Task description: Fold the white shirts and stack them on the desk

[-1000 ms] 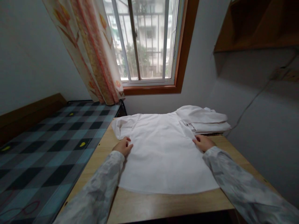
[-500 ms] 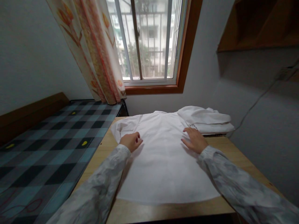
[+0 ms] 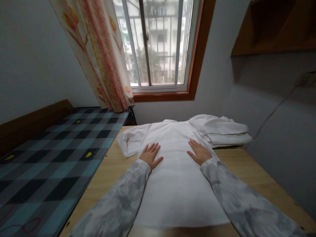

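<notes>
A white shirt (image 3: pixel 176 184) lies spread on the wooden table, its collar end toward the window and its hem toward me. My left hand (image 3: pixel 150 156) rests flat on the shirt's left side, fingers stretched out. On the right side of the shirt, my right hand (image 3: pixel 199 152) also lies flat with its fingers extended. One sleeve (image 3: pixel 130 140) falls out to the left with a bend in it. At the far right, the shirt's other side meets a stack of folded white cloth (image 3: pixel 225 133); where the right sleeve ends is hard to make out.
Bare wood of the table (image 3: pixel 256 184) shows to the right of the shirt. A bed with a checked cover (image 3: pixel 64 158) stands along the left. Behind are a floral curtain (image 3: pixel 103 65) and a window (image 3: pixel 160 46). A wooden shelf (image 3: pixel 271 42) hangs at upper right, with a cable (image 3: pixel 274 108) below.
Both hands have come down flat onto the shirt with fingers straightened. My left hand has shifted right, toward the shirt's middle. The hem appears lower in view, nearer to me.
</notes>
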Demonstrator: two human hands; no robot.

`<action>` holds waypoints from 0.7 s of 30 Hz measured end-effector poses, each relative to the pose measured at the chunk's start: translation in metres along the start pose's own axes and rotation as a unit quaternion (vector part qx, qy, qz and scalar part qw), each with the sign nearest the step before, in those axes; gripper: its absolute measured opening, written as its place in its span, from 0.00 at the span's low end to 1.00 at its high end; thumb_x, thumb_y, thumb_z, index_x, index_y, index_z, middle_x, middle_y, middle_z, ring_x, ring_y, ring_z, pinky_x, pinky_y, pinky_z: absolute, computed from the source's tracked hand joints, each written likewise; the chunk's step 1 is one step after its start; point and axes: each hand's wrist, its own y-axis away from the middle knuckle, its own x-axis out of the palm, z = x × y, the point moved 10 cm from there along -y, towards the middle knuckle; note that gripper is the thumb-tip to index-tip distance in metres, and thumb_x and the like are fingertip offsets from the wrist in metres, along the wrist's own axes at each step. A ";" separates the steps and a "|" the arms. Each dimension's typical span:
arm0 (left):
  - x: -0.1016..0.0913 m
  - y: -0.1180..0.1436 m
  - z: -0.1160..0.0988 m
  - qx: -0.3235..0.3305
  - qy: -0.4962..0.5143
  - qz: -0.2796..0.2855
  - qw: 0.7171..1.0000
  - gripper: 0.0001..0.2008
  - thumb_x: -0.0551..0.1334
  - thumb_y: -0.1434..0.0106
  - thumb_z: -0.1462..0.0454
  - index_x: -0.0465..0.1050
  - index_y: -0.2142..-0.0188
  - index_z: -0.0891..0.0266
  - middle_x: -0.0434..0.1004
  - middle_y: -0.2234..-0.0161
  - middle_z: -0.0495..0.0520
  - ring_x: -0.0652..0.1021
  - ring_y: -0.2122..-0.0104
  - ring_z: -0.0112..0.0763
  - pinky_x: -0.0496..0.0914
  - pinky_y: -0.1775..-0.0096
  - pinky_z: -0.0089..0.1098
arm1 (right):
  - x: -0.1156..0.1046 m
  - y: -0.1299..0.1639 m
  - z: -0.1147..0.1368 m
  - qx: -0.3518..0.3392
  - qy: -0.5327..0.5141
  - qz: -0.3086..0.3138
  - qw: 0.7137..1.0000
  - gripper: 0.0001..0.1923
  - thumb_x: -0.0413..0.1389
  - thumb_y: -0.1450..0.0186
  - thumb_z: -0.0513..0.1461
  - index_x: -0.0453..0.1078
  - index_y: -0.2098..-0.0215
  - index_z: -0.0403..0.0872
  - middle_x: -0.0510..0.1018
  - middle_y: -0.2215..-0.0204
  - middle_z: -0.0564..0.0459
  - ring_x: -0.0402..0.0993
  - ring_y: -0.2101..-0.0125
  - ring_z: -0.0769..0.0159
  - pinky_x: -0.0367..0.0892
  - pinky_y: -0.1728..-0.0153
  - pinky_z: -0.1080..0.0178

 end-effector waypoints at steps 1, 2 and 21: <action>-0.002 0.004 0.001 -0.005 -0.002 -0.003 1.000 0.38 0.55 0.25 0.42 0.58 0.23 0.54 0.56 0.22 0.59 0.59 0.24 0.50 0.46 0.25 0.53 | -0.001 0.004 -0.001 0.001 0.003 -0.003 1.000 0.39 0.45 0.21 0.54 0.55 0.21 0.41 0.57 0.23 0.37 0.53 0.23 0.47 0.55 0.25 0.44; -0.004 0.008 0.001 -0.010 -0.004 -0.004 1.000 0.38 0.54 0.25 0.42 0.58 0.23 0.54 0.56 0.22 0.59 0.58 0.24 0.50 0.46 0.25 0.53 | -0.001 0.008 -0.001 0.001 0.005 -0.003 1.000 0.39 0.45 0.21 0.54 0.55 0.21 0.40 0.57 0.23 0.37 0.53 0.23 0.47 0.55 0.25 0.45; -0.140 0.092 0.197 -0.449 0.135 -0.275 0.839 0.40 0.78 0.50 0.49 0.71 0.44 0.66 0.72 0.37 0.74 0.68 0.32 0.66 0.64 0.32 0.57 | 0.001 0.025 0.009 -0.005 0.022 0.001 1.000 0.39 0.43 0.21 0.55 0.50 0.19 0.44 0.56 0.22 0.40 0.51 0.23 0.48 0.54 0.25 0.43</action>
